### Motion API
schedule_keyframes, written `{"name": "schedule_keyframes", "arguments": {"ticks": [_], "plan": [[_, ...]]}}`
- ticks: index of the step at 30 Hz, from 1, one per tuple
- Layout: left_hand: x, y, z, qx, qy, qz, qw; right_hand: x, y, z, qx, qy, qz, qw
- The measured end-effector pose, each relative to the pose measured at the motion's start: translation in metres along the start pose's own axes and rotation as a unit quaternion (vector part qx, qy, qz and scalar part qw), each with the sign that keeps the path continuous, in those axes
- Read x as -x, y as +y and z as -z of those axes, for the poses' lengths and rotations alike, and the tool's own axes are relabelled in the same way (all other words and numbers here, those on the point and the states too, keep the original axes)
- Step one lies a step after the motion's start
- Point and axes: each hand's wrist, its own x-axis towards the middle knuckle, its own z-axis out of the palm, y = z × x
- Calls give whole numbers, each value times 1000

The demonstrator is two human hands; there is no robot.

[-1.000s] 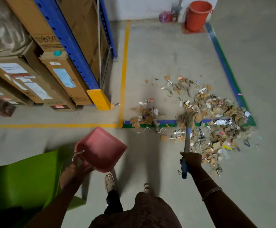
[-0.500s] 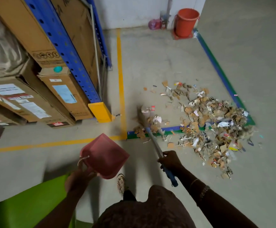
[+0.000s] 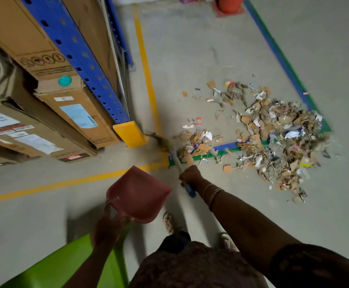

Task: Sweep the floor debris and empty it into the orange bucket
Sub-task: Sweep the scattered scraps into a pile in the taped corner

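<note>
My right hand (image 3: 191, 175) grips the blue-and-white handle of a short broom (image 3: 177, 161). Its blurred bristles (image 3: 159, 139) lie to the left of a small clump of cardboard and paper scraps (image 3: 198, 142), near the yellow rack foot. A much larger debris pile (image 3: 277, 134) spreads to the right over the blue-green floor tape. My left hand (image 3: 107, 227) holds a pink dustpan (image 3: 138, 194) by its handle, raised above the floor. Only the base of the orange bucket (image 3: 229, 4) shows, at the far top edge.
A blue storage rack (image 3: 82, 63) with cardboard boxes (image 3: 73, 113) fills the left; its yellow foot guard (image 3: 131, 133) stands by the bristles. A yellow floor line (image 3: 146, 75) runs toward the bucket. A green plastic object (image 3: 61, 265) sits at my lower left. My feet (image 3: 170, 222) are below the dustpan.
The broom head has swung from the big pile leftward, past the small clump, toward the yellow rack foot. My view has moved forward and tilted down, so the bucket is nearly cut off.
</note>
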Motion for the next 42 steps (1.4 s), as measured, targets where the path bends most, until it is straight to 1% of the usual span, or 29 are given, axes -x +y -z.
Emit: {"name": "schedule_keyframes", "arguments": {"ticks": [3, 5, 9, 11, 13, 14, 17, 21, 24, 26, 29, 32, 35, 37, 42], "plan": [[-17, 0, 2, 11, 6, -34, 999, -4, 1, 19, -88, 75, -27, 993], [-27, 4, 5, 7, -12, -20, 1000, 1, 5, 45, -105, 125, -27, 986], [-40, 18, 5, 12, -23, -17, 1000, 15, 27, 108, -78, 194, -23, 978], [-42, 29, 7, 12, -15, -25, 1000, 34, 37, 126, -54, 227, -21, 972], [-45, 34, 5, 0, 0, -43, 999, 56, 46, 134, -38, 241, -1, 970], [-47, 35, 3, -8, 6, -47, 999, 68, 49, 134, -35, 235, 13, 971], [-50, 35, -4, -54, 7, -51, 997, 94, 63, 131, -13, 187, 45, 981], [-39, 33, -10, -45, 3, -65, 997, 107, 89, 122, 53, 92, 61, 992], [-33, 22, -14, -35, -7, -63, 997, 109, 95, 107, 123, 22, 65, 990], [-29, 16, -15, -52, -2, -61, 997, 104, 100, 97, 166, -24, 60, 984], [-20, 11, -17, -49, 11, -68, 996, 98, 109, 87, 191, -61, 40, 979], [-12, 3, -22, -56, 15, -74, 996, 103, 117, 87, 166, -51, 3, 985], [-1, -1, -30, -58, 25, -85, 994, 90, 141, 103, 158, -4, -15, 987], [9, 2, -33, -50, 29, -81, 995, 81, 156, 120, 141, 19, -21, 990], [36, 6, -45, -33, 32, -89, 995, 85, 153, 186, 96, 109, -49, 988]]}}
